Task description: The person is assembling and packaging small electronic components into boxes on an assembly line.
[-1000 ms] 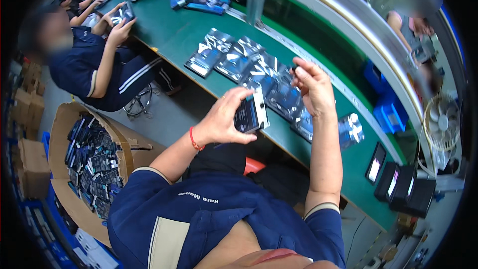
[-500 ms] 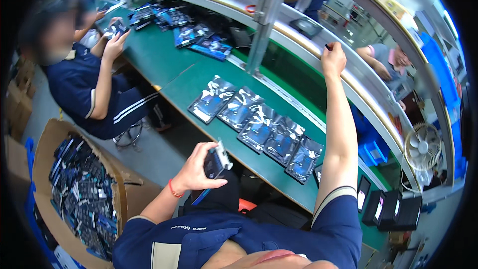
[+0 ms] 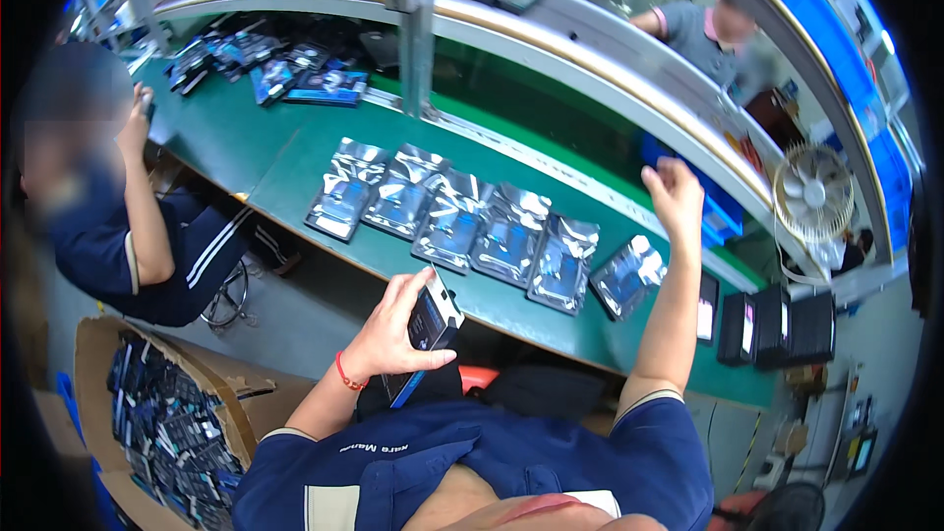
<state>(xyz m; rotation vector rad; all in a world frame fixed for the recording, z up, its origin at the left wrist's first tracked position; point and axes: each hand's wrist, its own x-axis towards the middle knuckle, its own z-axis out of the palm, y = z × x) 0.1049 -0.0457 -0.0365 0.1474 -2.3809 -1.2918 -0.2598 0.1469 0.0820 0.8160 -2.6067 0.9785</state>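
My left hand [image 3: 388,334] grips a slim black cardboard box [image 3: 433,323] with a blue edge. The box is tilted up, and its white inner end faces away from me. Out over the right part of the bench, my right hand [image 3: 677,199] is raised with loosely bent fingers apart and nothing visible in them. Below it lies a shiny, clear-looking bag [image 3: 629,277] with a dark flat item inside. Several similar bags [image 3: 447,221] lie in a row to its left. A small black piece [image 3: 572,36] rests on the raised shelf.
A pile of black-and-blue boxes [image 3: 285,64] covers the far left of the green bench [image 3: 246,152]. A carton [image 3: 231,388] full of similar boxes stands lower left. A metal post [image 3: 418,49], fan [image 3: 812,187] and dark display stands [image 3: 777,326] are around. A co-worker [image 3: 108,226] sits left.
My right hand has drawn back and down from the shelf, letting go of the small black piece there. The view has swung right; my left hand still holds the box.
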